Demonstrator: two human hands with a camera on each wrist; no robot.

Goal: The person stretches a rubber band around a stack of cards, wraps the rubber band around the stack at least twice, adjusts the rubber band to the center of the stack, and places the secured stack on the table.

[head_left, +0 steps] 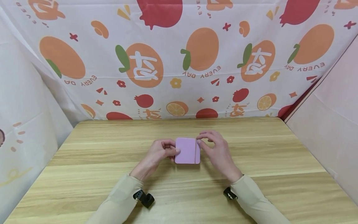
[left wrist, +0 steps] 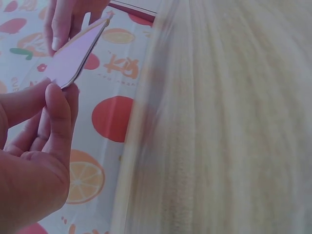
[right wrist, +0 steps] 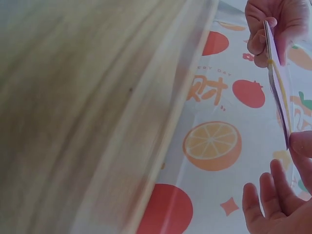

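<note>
A small square lilac notebook (head_left: 185,150) with rounded corners is held above the wooden table. A thin brownish elastic band (head_left: 195,152) runs down its cover near the right edge. My left hand (head_left: 158,151) pinches the left edge, thumb on the cover and fingers behind. At the upper right corner, by the band's top end, my right hand (head_left: 216,148) holds on with thumb and index finger. The left wrist view shows the notebook (left wrist: 73,58) tilted and thin. In the right wrist view its page edge shows, and the right hand's (right wrist: 285,209) other fingers are spread away from it.
The wooden table (head_left: 112,193) spreads under both hands. A fruit-patterned white cloth (head_left: 173,90) hangs behind its far edge, with pale cloths at both sides. Black straps with small devices (head_left: 145,198) are worn at both wrists.
</note>
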